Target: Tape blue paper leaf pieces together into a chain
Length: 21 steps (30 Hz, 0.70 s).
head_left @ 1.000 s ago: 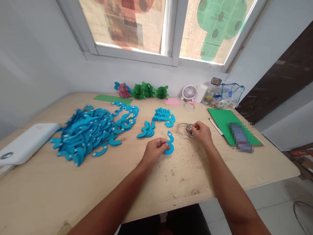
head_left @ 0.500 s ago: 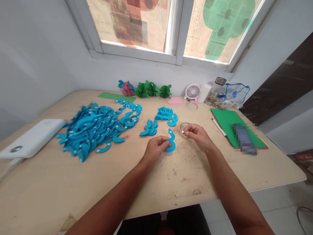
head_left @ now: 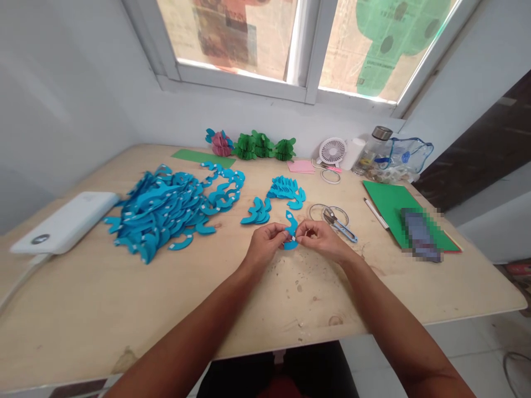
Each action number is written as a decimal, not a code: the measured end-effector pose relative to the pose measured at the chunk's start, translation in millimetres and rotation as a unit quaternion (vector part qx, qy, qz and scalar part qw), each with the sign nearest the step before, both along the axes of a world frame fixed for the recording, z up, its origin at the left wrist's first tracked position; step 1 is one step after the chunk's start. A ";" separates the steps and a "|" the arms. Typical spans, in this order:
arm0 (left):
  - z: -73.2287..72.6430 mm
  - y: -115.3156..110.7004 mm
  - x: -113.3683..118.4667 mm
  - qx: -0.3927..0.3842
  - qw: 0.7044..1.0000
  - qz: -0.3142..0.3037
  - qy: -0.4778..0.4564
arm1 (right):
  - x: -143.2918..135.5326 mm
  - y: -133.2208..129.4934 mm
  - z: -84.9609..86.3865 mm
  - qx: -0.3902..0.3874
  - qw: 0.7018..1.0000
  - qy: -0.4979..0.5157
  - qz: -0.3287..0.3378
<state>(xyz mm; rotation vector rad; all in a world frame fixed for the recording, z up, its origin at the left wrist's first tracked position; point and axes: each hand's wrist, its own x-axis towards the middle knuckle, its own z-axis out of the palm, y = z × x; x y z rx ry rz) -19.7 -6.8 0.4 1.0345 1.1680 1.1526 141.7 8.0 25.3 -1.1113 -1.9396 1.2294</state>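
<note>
Between my hands, a curved blue paper cutout (head_left: 291,223) stands up from the tabletop. My left hand (head_left: 265,243) pinches its left edge. The fingertips of my right hand (head_left: 320,239) are closed on a small white tape piece (head_left: 293,238), which lies against the lower part of the cutout. Just beyond my fingers are a short row of blue arcs (head_left: 256,213) and a second overlapping cluster of blue arcs (head_left: 284,188). Thread snips (head_left: 343,228) with a blue handle lie over thin rings (head_left: 318,206) beside my right hand.
A large heap of blue arcs (head_left: 161,213) and a white power bank (head_left: 68,224) occupy the left. Paper flowers (head_left: 261,145), a small fan (head_left: 332,150) and a bottle (head_left: 373,149) line the back. Green sheets (head_left: 385,204) and a pen (head_left: 376,214) are at right.
My right hand has moved left with the white tape piece, from above the rings to the blue cutout. The snips now show. The view has shifted slightly.
</note>
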 end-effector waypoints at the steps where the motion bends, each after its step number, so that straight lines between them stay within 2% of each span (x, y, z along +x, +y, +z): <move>1: -2.2 1.5 0.2 -0.002 1.000 0.005 0.001 | 0.0 0.4 -1.3 -0.001 1.000 -0.006 -0.002; 5: -5.2 3.4 0.8 -0.004 1.000 0.012 -0.006 | 0.5 2.7 -7.0 -0.006 1.000 -0.007 -0.015; 12: 6.3 -5.6 -0.2 0.018 1.000 0.005 0.009 | -0.4 4.5 -11.8 -0.018 0.999 -0.005 -0.030; 21: 7.5 -5.1 0.4 0.012 1.000 0.020 0.009 | -2.8 4.7 -15.9 -0.014 0.999 -0.020 -0.044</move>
